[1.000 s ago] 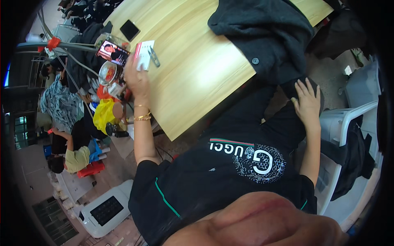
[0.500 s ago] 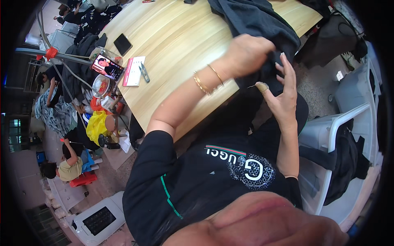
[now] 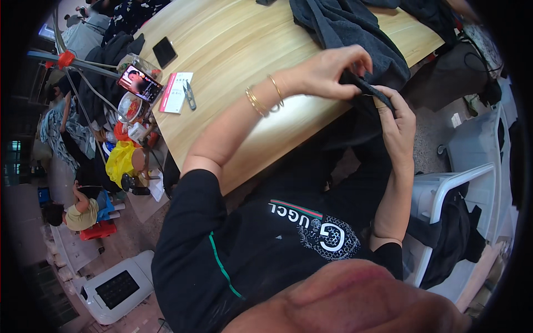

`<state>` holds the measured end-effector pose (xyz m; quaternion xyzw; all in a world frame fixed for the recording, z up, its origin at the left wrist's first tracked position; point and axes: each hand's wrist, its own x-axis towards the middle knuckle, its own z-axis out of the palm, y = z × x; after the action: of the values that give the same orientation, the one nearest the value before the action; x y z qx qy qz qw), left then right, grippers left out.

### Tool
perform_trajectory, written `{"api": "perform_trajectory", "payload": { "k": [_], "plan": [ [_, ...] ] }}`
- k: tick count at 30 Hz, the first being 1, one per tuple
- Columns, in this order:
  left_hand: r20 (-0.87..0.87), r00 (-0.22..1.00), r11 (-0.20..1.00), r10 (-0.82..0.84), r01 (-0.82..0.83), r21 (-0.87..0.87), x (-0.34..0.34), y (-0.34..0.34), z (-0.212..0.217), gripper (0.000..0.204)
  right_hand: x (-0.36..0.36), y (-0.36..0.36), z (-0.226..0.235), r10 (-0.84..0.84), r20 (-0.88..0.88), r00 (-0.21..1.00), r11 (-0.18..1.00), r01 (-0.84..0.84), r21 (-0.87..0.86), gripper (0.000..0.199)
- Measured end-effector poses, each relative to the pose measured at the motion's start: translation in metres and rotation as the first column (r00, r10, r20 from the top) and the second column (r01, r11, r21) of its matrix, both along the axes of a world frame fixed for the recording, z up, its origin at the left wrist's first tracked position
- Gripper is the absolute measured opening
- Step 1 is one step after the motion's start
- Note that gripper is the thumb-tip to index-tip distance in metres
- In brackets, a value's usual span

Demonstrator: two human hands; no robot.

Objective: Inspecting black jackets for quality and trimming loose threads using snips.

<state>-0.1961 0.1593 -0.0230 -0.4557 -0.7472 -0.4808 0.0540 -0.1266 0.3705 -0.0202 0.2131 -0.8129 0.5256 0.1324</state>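
Dark grey cloth [image 3: 355, 33] lies on the far right part of the wooden table [image 3: 233, 61] and spills over the table's near edge toward the person's lap. A narrow dark strip of this cloth [image 3: 369, 89] is stretched just beyond that edge between both hands. Left hand [image 3: 327, 72]: reaches across the table edge, fingers closed in a pinch on the upper end of the strip, thumb and fingertips pressed together on the cloth. Two gold bangles [image 3: 261, 97] sit on its wrist, over the table. Right hand [image 3: 397, 125]: off the table edge, below the left hand, fingers curled around the lower end of the strip with the thumb on top; the two hands are nearly touching. On the table's left part, well apart from the cloth, lie small thread snips [image 3: 190, 94] touching a white and pink booklet [image 3: 176, 91]. A black phone [image 3: 164, 51] lies farther back from the booklet, and a lit phone [image 3: 140, 83] is propped at the table's left edge. A white plastic chair [image 3: 461, 183] stands off the table's right side, beside the right forearm. A yellow bag [image 3: 119, 161] lies on the floor left of the table.
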Motion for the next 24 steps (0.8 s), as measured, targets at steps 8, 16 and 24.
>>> {"api": "perform_trajectory", "payload": {
  "k": [8, 16, 24],
  "plan": [
    [-0.515, 0.820, 0.876, 0.250, -0.418, -0.240, -0.114, -0.036, -0.044, 0.041, 0.032, 0.007, 0.036, 0.135, 0.054, 0.989, 0.983, -0.127, -0.131, 0.025],
    [-0.594, 0.659, 0.424, 0.461, -0.752, -0.505, -0.186, -0.033, -0.051, 0.037, 0.069, 0.013, 0.021, -0.054, -0.114, 0.992, 0.993, 0.066, 0.102, 0.046],
    [-0.547, 0.683, 0.542, 0.484, -0.725, -0.426, -0.255, -0.084, -0.037, 0.032, 0.080, 0.042, 0.011, -0.191, -0.072, 0.979, 0.963, 0.201, 0.180, 0.028]
  ]
}}
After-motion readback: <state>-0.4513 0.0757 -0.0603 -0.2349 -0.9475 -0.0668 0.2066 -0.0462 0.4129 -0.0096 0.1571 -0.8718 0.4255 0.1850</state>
